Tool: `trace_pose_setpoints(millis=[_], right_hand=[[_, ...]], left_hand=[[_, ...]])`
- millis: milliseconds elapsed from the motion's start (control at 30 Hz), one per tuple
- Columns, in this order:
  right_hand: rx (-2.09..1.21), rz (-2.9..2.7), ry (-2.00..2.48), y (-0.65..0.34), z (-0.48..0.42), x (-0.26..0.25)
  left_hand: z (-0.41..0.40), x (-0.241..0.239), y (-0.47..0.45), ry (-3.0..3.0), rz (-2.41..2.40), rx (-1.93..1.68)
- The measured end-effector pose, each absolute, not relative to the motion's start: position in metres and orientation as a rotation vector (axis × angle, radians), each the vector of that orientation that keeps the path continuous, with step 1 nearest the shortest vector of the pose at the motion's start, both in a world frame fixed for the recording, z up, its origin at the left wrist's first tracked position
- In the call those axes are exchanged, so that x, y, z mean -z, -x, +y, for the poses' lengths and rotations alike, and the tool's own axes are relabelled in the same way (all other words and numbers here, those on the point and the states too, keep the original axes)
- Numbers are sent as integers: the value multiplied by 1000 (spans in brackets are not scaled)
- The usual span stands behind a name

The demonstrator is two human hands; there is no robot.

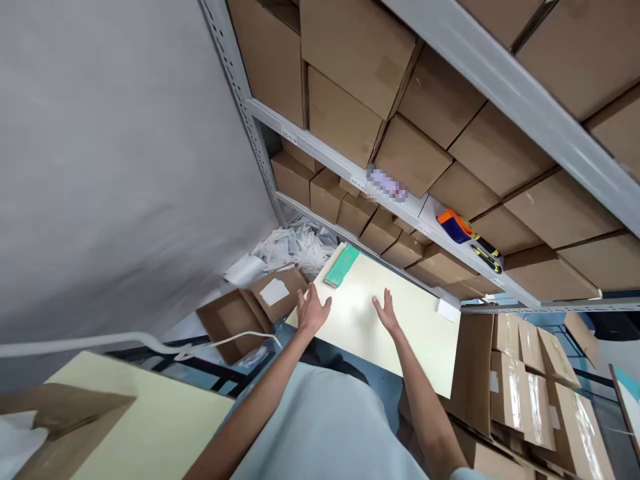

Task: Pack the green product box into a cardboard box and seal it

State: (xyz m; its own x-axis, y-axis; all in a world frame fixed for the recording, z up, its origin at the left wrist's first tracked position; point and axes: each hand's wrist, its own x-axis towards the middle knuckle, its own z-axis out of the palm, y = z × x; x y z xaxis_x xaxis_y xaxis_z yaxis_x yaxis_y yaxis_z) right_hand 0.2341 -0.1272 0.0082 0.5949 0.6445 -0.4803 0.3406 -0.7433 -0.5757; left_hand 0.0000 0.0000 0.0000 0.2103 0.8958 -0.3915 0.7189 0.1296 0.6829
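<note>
Both my hands are over a pale cream tabletop [425,327]. My left hand [313,311] is at its left side, fingers apart and nothing in it. Just beyond those fingers lies a flat green box [342,265], close to the tabletop's far left corner; a small gap seems to separate hand and box. My right hand [387,312] is raised over the middle, fingers spread, thumb pointing left, also holding nothing. A small white block or card [449,311] stands at the right end of the tabletop. Whether either palm touches the surface I cannot tell.
A metal shelf [320,155] packed with brown cartons rises beyond the tabletop. An orange-and-blue tool [455,227] and a cutter [486,259] are on its rail. Left are an open carton [235,320], scrap paper [300,247] and a white cable [135,339]; taped cartons [525,393] stand right.
</note>
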Motion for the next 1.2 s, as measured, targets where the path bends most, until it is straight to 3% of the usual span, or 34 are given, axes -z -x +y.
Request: trace_pose_setpoints(millis=[400, 767, 1000, 1200], right_hand=[[-871, -1267, 1887, -199, -144, -80], [-1194, -1963, 1240, -53, -187, -90], [-1397, -2193, 899, 71, -242, -101], [-1731, -2287, 866, 185, -323, -51]], left_hand=[[-95, -52, 75, -1507, 1536, -807], [-326, -87, 194, -950, 1999, -1188], [-450, -57, 281, -502, 2314, -1349], [-539, -6, 365, -211, 2329, -1441]])
